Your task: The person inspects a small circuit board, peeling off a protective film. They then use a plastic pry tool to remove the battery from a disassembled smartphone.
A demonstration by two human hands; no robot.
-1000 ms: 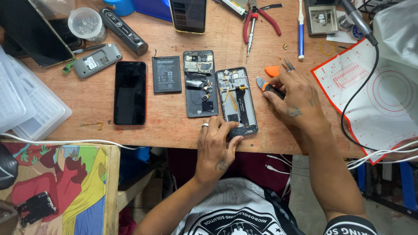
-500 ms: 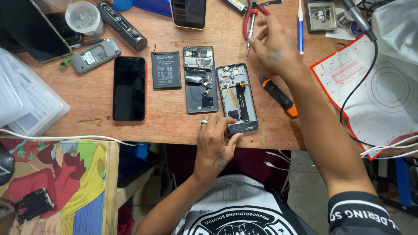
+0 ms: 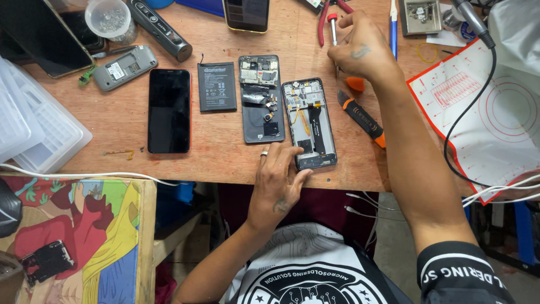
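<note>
Wooden bench (image 3: 225, 160) under us: our left hand (image 3: 278, 180) lies flat, fingers pressing the near end of the opened phone (image 3: 309, 124), whose long axis runs away from us. Our right hand (image 3: 360, 50), the farther 1, pinches a red-handled screwdriver (image 3: 333, 34) upright, just beyond the phone's far right corner.

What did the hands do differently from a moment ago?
The right hand left the orange-handled tool lying beside the opened phone, moved up the table and took hold of a small red-topped screwdriver. The left hand stayed pressing on the phone's bottom end. The black phone, battery and back cover did not move.
</note>
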